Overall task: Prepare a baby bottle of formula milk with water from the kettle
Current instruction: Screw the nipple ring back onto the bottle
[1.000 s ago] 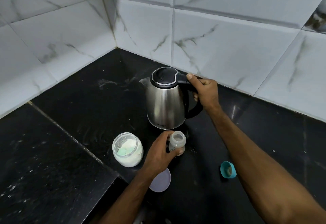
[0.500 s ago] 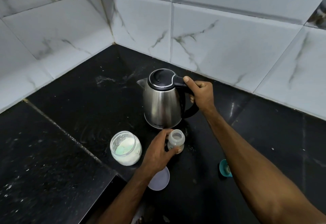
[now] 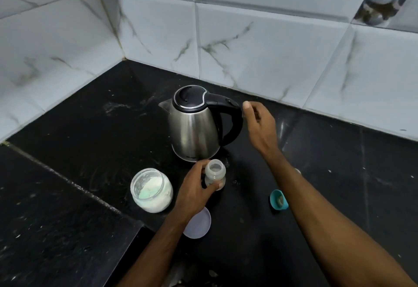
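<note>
While gripping the open baby bottle (image 3: 215, 174) upright on the table (image 3: 90, 139) before the kettle (image 3: 194, 126) (base label unreadable): left hand (image 3: 194, 192); right hand (image 3: 260, 126) beside the handle, fingers released.

I see a brushed silver kettle (image 3: 194, 131) with black lid and handle at 12 o'clock. Baby bottle (image 3: 215, 174) is translucent grey-white. At 9 o'clock, clear jar (image 3: 151, 190) holds white powder with a pale green patch. Lilac lid (image 3: 197, 223) at 6, teal cap (image 3: 278, 199) at 3. Counter (image 3: 79, 142) is black with white specks; wall tiles (image 3: 260, 49) white with grey veins.
</note>
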Demonstrator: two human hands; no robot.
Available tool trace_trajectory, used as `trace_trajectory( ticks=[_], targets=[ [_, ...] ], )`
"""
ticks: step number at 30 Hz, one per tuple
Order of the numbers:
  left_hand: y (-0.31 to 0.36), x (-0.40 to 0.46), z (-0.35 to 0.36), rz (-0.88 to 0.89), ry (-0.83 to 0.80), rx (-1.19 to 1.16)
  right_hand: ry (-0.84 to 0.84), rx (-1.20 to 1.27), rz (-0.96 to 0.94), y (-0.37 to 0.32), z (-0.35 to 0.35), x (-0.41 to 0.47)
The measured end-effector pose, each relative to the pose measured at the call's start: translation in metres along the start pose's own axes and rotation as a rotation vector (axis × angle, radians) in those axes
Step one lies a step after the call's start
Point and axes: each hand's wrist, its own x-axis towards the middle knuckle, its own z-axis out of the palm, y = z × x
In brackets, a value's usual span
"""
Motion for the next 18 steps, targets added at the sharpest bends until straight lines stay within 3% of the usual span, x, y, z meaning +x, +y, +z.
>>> trace_trajectory(
  ticks=[4,11,15,18],
  targets=[
    [-0.001,0.002,-0.001,-0.012,-0.008,-0.019,0.065,-0.208,-0.004,0.011,-0.035,-0.049],
    [0.006,-0.001,0.012,0.014,-0.092,-0.029,-0.012,-0.686,0.174,0.041,-0.077,-0.129],
    [0.012,-0.007,0.021,0.024,-0.134,-0.03,-0.08,-0.761,0.409,0.044,-0.083,-0.15],
    [0.014,-0.011,0.024,0.035,-0.151,-0.041,-0.131,-0.733,0.482,0.044,-0.08,-0.157]
  ],
)
